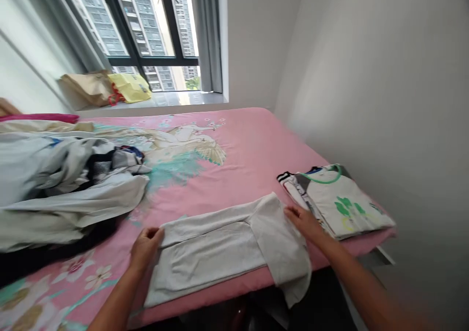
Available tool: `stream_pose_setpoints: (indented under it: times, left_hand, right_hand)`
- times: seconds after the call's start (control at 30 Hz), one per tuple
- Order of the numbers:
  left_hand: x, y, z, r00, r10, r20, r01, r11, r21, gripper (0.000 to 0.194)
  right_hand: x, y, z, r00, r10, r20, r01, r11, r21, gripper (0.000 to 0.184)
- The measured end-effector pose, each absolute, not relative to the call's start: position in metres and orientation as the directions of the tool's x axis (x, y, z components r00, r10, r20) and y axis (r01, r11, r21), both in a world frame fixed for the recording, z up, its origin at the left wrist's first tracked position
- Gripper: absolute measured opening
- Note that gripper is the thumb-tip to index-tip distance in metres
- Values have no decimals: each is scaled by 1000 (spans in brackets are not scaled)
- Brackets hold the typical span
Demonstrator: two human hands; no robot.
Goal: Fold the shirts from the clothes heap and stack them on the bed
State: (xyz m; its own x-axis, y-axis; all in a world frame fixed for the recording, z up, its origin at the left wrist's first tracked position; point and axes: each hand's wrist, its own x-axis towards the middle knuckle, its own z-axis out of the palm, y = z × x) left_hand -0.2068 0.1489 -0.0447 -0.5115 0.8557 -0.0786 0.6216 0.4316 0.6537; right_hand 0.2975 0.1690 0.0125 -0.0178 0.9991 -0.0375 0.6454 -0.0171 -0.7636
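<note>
A pale grey-white garment (220,253), partly folded into a long strip, lies along the near edge of the bed; whether it is a top or trousers I cannot tell. Its right end fans out and hangs over the edge. My left hand (145,245) is closed, pinching the upper left corner of the cloth. At the other end my right hand (302,219) has its fingers together on the garment's upper right edge. Just beyond that hand lies a stack of folded shirts (330,199), the top one white with a green collar and green print.
A large heap of loose clothes (73,184) covers the left side of the bed. The pink flowered bedsheet (242,140) reaches back to the window sill (183,98), where a brown paper bag (88,88) and a yellow bag (132,87) lie. A wall (351,77) borders the right.
</note>
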Motion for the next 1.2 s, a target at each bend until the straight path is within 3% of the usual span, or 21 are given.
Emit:
stream_pose_setpoints:
  times: [0.2,0.3,0.47,0.57,0.9,1.07,1.2]
  left_hand:
    - [-203,120,-33,-433,901,-38,682,355,640,28]
    - [-196,110,-22,-428,903,-47,728,375,574,36]
    - [-195,110,-9,-459,850,-257,739,526,422,47]
    - [-200,113,-10,-430,836,-340,689,548,475,45]
    - [-214,112,-18,-407,808,-426,604,588,538,54]
    - [-204,110,-17,-350,721,-598,466,688,556,60]
    - [-196,111,-13,-334,707,-624,349,707,615,55]
  right_hand:
    - [292,228,-19,78,990,-121,723,-140,-677,43]
    - [291,231,-22,57,984,-167,777,-149,-611,44]
    - [287,234,-23,55,972,-226,804,-178,-568,46]
    - [284,238,-24,68,966,-249,777,-208,-594,47]
    - [284,251,-34,89,922,-376,667,-336,-665,52]
    - [285,252,-35,94,908,-408,608,-377,-699,49]
    - [286,254,-36,103,905,-412,621,-382,-684,53]
